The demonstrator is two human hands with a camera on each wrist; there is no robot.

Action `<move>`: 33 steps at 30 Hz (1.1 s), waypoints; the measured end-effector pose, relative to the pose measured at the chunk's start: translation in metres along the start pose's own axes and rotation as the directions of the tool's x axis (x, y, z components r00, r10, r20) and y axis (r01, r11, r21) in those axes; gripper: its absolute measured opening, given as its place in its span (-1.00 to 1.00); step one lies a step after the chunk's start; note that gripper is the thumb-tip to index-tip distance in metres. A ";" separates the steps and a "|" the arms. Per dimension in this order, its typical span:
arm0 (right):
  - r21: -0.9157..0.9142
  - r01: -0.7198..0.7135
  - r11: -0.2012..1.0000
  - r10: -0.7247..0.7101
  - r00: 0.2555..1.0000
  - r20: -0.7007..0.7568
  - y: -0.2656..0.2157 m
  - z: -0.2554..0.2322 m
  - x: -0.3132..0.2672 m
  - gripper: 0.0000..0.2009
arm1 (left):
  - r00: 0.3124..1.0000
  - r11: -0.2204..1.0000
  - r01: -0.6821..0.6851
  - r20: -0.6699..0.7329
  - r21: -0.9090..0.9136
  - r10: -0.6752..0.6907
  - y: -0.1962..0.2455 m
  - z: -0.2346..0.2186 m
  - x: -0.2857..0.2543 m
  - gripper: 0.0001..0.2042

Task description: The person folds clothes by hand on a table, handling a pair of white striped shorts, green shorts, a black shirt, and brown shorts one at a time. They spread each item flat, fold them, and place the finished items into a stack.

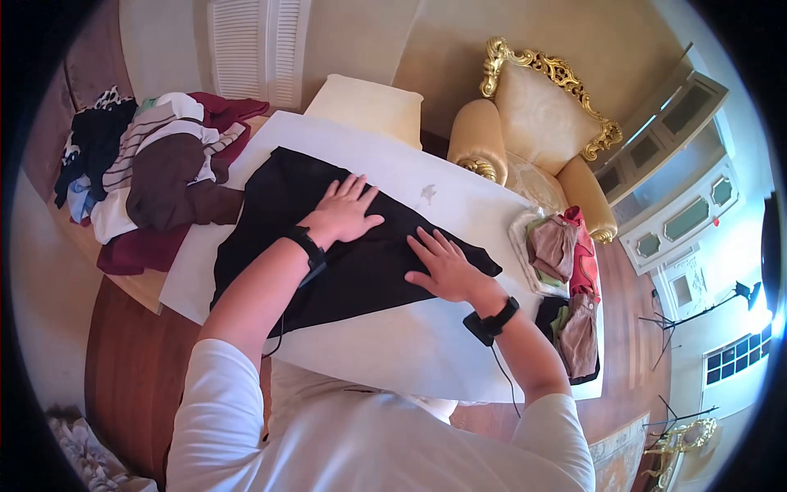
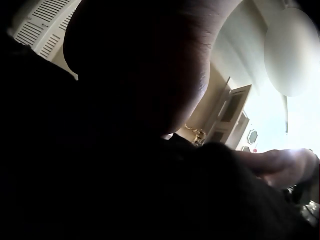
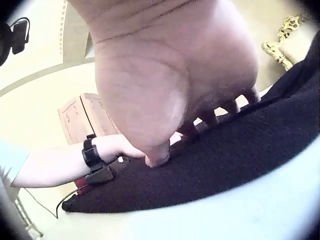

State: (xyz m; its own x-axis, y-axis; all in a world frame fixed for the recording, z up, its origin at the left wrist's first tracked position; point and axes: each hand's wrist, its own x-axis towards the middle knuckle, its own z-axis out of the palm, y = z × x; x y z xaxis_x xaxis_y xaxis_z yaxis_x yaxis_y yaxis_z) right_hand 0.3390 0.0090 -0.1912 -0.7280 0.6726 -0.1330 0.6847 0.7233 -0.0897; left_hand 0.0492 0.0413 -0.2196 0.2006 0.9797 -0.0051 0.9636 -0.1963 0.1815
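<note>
A black garment [image 1: 270,238] lies spread across the white tabletop [image 1: 369,344], wide at the left and narrowing to the right. My left hand [image 1: 343,211] rests on its upper middle with the fingers straight and spread. Farther right, my right hand [image 1: 447,266] lies on the narrower part, fingers extended too. In the right wrist view the fingertips of the right hand [image 3: 175,80] press down on the dark cloth [image 3: 210,165], and the left hand [image 3: 122,146] touches it behind. The left wrist view is mostly dark, filled by the palm and the cloth.
A heap of clothes [image 1: 168,164], brown, striped and maroon, sits at the table's left end. Folded clothes [image 1: 553,250] stand in stacks at the right end. Behind the table are a cream padded seat [image 1: 365,111] and a gold carved armchair [image 1: 545,107].
</note>
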 end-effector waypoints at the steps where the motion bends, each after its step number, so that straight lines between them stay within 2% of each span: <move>1: -0.021 -0.037 0.999 0.039 0.994 0.098 0.000 -0.004 -0.008 -0.14 | 0.996 0.998 0.056 0.076 -0.013 -0.055 -0.007 0.000 0.001 -0.21; 4: -0.035 0.006 0.999 -0.007 0.999 -0.042 0.005 0.006 -0.035 -0.23 | 0.998 0.997 0.047 0.036 -0.064 -0.045 -0.014 0.009 -0.002 -0.23; 7: 0.346 0.039 0.938 0.039 0.976 -0.215 0.032 -0.004 -0.045 -0.46 | 0.998 0.997 0.033 0.064 -0.072 -0.028 -0.020 0.007 0.003 -0.25; 8: 0.401 0.006 0.916 0.128 0.944 -0.305 0.043 -0.010 -0.046 -0.57 | 0.998 0.997 0.024 0.065 -0.075 -0.019 -0.024 0.008 0.005 -0.25; 9: 0.459 -0.022 0.888 0.222 0.895 -0.386 0.055 -0.014 -0.048 -0.68 | 0.998 0.995 0.007 -0.058 -0.104 -0.013 -0.027 0.010 0.005 -0.27; 10: 0.500 -0.170 0.849 0.399 0.827 -0.396 0.063 -0.017 -0.052 -0.72 | 0.994 0.994 0.007 -0.105 -0.108 -0.019 -0.027 0.007 0.003 -0.29; 11: 0.453 -0.247 0.857 0.445 0.798 -0.407 0.079 -0.014 -0.055 -0.66 | 0.988 0.994 0.010 -0.151 -0.111 -0.027 -0.028 -0.001 0.000 -0.30; 12: 0.412 -0.256 0.874 0.430 0.802 -0.414 0.092 -0.009 -0.061 -0.64 | 0.980 0.994 0.016 -0.195 -0.111 -0.038 -0.031 -0.005 -0.003 -0.32; 13: 0.371 -0.262 0.891 0.413 0.808 -0.420 0.096 -0.008 -0.064 -0.61 | 0.930 0.984 -0.029 -0.365 -0.174 -0.037 -0.035 -0.003 -0.004 -0.39; 14: 0.329 -0.266 0.906 0.393 0.816 -0.424 0.097 -0.004 -0.064 -0.58 | 0.925 0.961 0.013 -0.362 -0.278 -0.117 -0.040 -0.003 0.000 -0.42; 15: 0.376 -0.302 0.876 0.436 0.830 -0.348 0.098 -0.001 -0.064 -0.51 | 0.915 0.923 0.055 -0.351 -0.380 -0.199 -0.045 -0.004 0.006 -0.45; 17: 0.421 -0.254 0.871 0.417 0.835 -0.359 0.101 0.014 -0.058 -0.52 | 0.886 0.830 0.096 -0.333 -0.550 -0.323 -0.049 -0.006 0.012 -0.51; 18: 0.440 -0.231 0.868 0.408 0.836 -0.366 0.104 0.021 -0.056 -0.52 | 0.907 0.745 0.167 -0.195 -0.646 -0.373 -0.050 -0.007 0.016 -0.52; 20: 0.438 -0.279 0.855 0.444 0.830 -0.337 0.100 0.020 -0.053 -0.55 | 0.907 0.539 0.322 0.091 -0.778 -0.411 -0.041 -0.021 0.018 -0.53; 21: 0.437 -0.302 0.847 0.462 0.825 -0.325 0.097 0.020 -0.050 -0.57 | 0.923 0.517 0.312 0.124 -0.797 -0.365 -0.038 -0.027 0.017 -0.55; 24: 0.432 -0.276 0.859 0.444 0.822 -0.357 0.092 0.022 -0.048 -0.68 | 0.926 0.539 0.329 0.152 -0.775 -0.346 -0.053 0.000 0.041 -0.66; 25: 0.419 -0.255 0.871 0.426 0.817 -0.389 0.085 0.020 -0.048 -0.71 | 0.933 0.467 0.310 0.171 -0.828 -0.317 -0.055 0.003 0.042 -0.79; 28: 0.353 -0.184 0.917 0.349 0.799 -0.490 0.069 0.020 -0.050 -0.79 | 0.905 0.255 0.250 0.132 -0.934 -0.404 -0.062 0.014 0.049 -0.78; 30: 0.273 -0.124 0.954 0.262 0.787 -0.559 0.065 0.022 -0.054 -0.80 | 0.878 0.265 0.272 0.125 -0.925 -0.462 -0.062 0.014 0.047 -0.71; 31: 0.256 -0.125 0.959 0.250 0.800 -0.545 0.065 0.022 -0.058 -0.80 | 0.863 0.269 0.283 0.122 -0.921 -0.491 -0.060 0.010 0.043 -0.68; 33: 0.221 -0.128 0.967 0.228 0.822 -0.521 0.066 0.020 -0.063 -0.79 | 0.879 0.242 0.322 0.194 -0.915 -0.435 -0.059 0.002 0.033 -0.60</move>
State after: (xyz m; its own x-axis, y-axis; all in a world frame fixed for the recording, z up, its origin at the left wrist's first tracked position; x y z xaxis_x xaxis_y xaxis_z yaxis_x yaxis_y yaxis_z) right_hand 0.4310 0.0115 -0.2090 -0.4611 0.7996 0.3846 0.7633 0.5785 -0.2877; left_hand -0.0004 0.0849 -0.2325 -0.2090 0.9386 -0.2745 0.1362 0.3059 0.9423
